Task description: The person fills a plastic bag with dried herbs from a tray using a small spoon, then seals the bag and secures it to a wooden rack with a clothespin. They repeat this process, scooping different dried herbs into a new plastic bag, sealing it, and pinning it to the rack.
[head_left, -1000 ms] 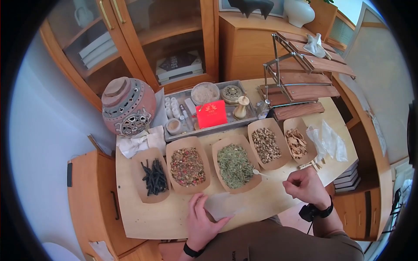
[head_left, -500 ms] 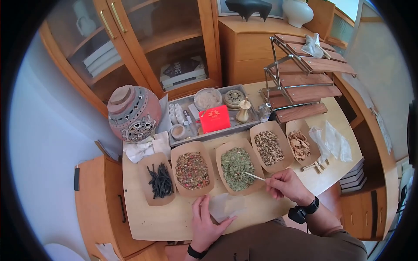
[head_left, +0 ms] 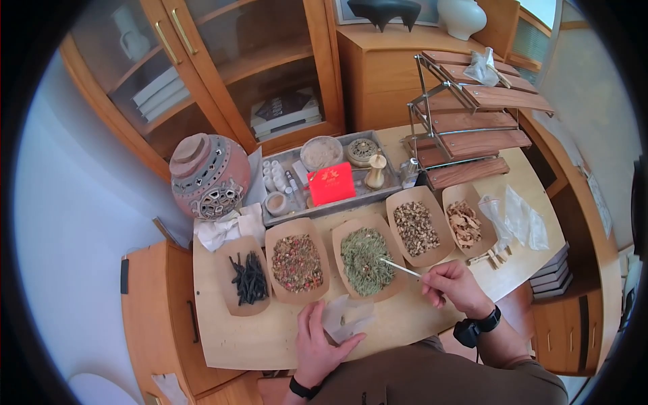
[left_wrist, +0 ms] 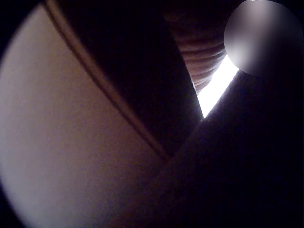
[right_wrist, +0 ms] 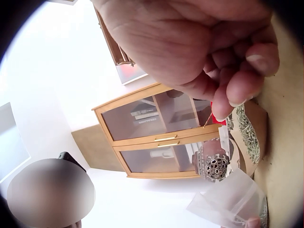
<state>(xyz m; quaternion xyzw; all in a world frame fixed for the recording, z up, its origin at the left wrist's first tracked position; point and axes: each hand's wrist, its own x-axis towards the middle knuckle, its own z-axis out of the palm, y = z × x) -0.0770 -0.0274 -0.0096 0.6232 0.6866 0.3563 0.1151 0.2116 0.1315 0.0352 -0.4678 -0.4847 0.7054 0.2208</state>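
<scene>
My right hand (head_left: 453,287) pinches a thin white spoon (head_left: 403,268), its tip at the green dried herb (head_left: 368,270) in a brown paper tray (head_left: 391,292). In the right wrist view the fingers of my right hand (right_wrist: 199,52) are curled together. Just in front of that tray, my left hand (head_left: 320,351) holds a translucent pouch (head_left: 347,317) between fingers and thumb, its mouth spread. The pouch (right_wrist: 230,197) shows low in the right wrist view. The left wrist view is mostly dark, without the hand's work.
Left of the herb are trays of mixed petals (head_left: 297,263) and black pods (head_left: 248,280); right of it, trays of brown pieces (head_left: 415,229) and pale chips (head_left: 464,225). Behind are a grey tray (head_left: 290,217) with a red packet (head_left: 331,183), a clay pot (head_left: 210,175) and a wooden rack (head_left: 469,177).
My right hand has moved left with the spoon, bringing its tip into the herb, then shifted slightly right. The pouch, flatter before, now stands up more in my left hand.
</scene>
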